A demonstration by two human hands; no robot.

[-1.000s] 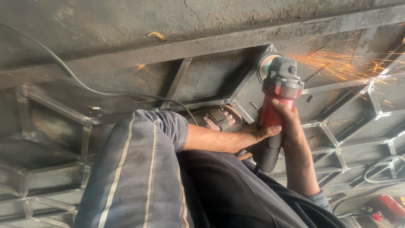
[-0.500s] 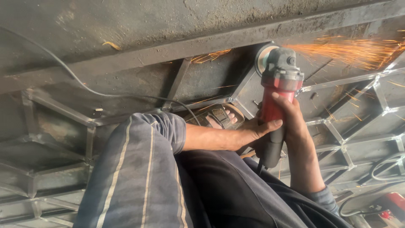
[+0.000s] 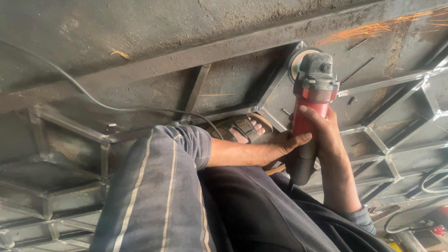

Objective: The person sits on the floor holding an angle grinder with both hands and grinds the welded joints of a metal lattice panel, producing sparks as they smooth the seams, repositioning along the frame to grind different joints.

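A red and grey angle grinder (image 3: 313,88) is held in both my hands, its disc (image 3: 298,58) pressed against a corner of a steel frame (image 3: 275,86). My right hand (image 3: 326,133) wraps around the red body from the right. My left hand (image 3: 282,147), reaching out of a striped sleeve (image 3: 158,186), grips the lower dark handle end. Orange sparks (image 3: 373,30) fly toward the upper right along a long steel bar (image 3: 186,56).
My foot in a sandal (image 3: 242,128) rests on the frame just left of the grinder. A black cable (image 3: 93,103) runs across the metal sheet from the left. Welded bars form a lattice (image 3: 396,135) at the right, with hoses (image 3: 434,179) at the lower right.
The spark stream has thinned and shifted farther to the upper right. Both hands keep their grip on the grinder, which stays at the same frame corner.
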